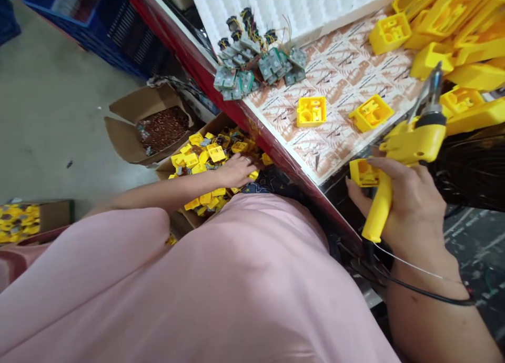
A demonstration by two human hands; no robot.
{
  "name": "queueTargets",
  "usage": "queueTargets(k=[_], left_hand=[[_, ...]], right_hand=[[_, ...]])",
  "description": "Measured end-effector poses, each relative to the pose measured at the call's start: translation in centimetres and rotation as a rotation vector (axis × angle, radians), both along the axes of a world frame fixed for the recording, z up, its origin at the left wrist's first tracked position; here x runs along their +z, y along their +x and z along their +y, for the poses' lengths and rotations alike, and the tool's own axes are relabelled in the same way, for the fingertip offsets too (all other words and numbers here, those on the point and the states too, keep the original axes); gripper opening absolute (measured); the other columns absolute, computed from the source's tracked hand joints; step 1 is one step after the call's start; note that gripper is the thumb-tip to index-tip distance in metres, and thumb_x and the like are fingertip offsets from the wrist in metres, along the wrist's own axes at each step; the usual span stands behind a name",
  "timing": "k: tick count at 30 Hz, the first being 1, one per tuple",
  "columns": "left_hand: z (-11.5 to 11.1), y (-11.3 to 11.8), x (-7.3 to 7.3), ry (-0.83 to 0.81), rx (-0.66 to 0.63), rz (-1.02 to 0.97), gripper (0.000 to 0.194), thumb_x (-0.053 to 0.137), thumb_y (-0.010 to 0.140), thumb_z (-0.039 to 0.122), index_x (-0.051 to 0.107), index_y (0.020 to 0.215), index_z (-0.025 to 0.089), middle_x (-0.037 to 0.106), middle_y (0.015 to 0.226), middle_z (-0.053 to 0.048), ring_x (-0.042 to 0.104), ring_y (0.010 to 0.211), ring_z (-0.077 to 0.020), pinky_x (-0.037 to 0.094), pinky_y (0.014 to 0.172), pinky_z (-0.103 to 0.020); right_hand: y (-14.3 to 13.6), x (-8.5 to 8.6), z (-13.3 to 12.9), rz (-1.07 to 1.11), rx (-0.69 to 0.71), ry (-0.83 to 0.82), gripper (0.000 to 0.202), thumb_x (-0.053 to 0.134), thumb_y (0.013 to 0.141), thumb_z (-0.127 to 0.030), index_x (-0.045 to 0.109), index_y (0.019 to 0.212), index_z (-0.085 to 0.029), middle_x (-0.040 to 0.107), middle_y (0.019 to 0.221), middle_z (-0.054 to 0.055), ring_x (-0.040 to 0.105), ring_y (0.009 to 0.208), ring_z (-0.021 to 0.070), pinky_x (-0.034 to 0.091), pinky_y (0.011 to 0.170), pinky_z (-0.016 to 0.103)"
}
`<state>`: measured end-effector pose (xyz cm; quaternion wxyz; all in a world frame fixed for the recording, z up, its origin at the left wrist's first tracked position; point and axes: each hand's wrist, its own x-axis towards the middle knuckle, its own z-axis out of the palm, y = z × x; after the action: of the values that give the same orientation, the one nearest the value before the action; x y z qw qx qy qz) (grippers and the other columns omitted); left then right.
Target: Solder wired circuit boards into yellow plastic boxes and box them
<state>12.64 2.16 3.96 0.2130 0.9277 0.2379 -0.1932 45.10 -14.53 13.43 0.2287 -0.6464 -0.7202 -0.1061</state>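
My right hand [414,205] is wrapped round the handle of a yellow soldering gun [410,142], whose metal tip points up and away. A small yellow plastic housing [363,172] sits between the thumb and fingers of the same hand, beside the gun. Down to the left, my left hand [238,169] rests among yellow housings [216,152] heaped in a cardboard box [163,168]. Its fingers are stretched over the pieces, and its fingertips are partly hidden. Two more housings, a left one [311,111] and a right one [371,113], lie on the patterned tabletop [335,147].
Small circuit boards with wires [260,63] are bunched by a white foam sheet [292,8]. Many yellow housings [457,16] pile up at the top right. On the floor side stand an open carton of brown parts [165,129] and a blue crate [106,31]. A black cable [430,297] crosses my right wrist.
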Motion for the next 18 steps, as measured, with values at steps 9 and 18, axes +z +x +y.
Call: queueTargets(k=[9, 18], left_hand=[[1.0, 3.9, 11.0, -0.159, -0.306, -0.563, 0.053, 0.055, 0.099, 0.029, 0.056, 0.152, 0.018, 0.071, 0.137, -0.012, 0.068, 0.123, -0.0199, 0.052, 0.107, -0.029], [2.3, 12.7, 11.6, 0.13, -0.401, -0.545, 0.076, 0.057, 0.101, 0.042, 0.033, 0.167, 0.016, 0.052, 0.163, -0.017, 0.051, 0.147, -0.0335, 0.043, 0.119, -0.05]], right_hand=[[-1.7, 0.7, -2.8, -0.041, -0.11, -0.005, 0.045, 0.072, 0.097, -0.052, 0.058, 0.129, -0.022, 0.076, 0.1, 0.007, 0.07, 0.083, 0.0235, 0.054, 0.079, 0.036], [-2.5, -0.4, -4.9, 0.003, -0.246, 0.098, 0.047, 0.076, 0.095, -0.037, 0.057, 0.136, -0.026, 0.076, 0.1, 0.003, 0.069, 0.082, 0.0218, 0.054, 0.084, 0.035]])
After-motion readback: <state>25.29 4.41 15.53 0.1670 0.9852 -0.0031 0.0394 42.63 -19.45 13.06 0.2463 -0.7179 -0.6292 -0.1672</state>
